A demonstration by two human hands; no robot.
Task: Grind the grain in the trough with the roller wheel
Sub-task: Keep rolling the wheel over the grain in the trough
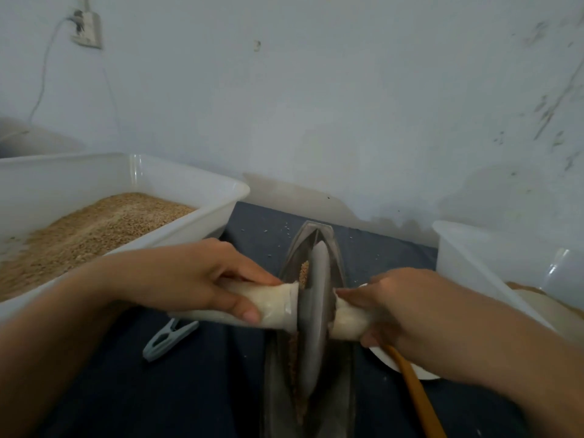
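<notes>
Where hands [202, 279] grip, roller wheel [316, 314] handles mostly hidden.

both hands grip the pale axle handles of the roller wheel [316, 314], left hand [196, 276] on one side, right hand [401, 308] on the other. the disc stands upright in the narrow metal trough [319, 235], tan grain [304, 273] beside it. a white tub [177, 184] of grain sits left, near a clothespin [167, 339].

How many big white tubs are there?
2. One white tub stands on the left, behind the left hand, with grain in it. The other tub is on the right, partly cut off by the picture edge; more may be out of view.
</notes>
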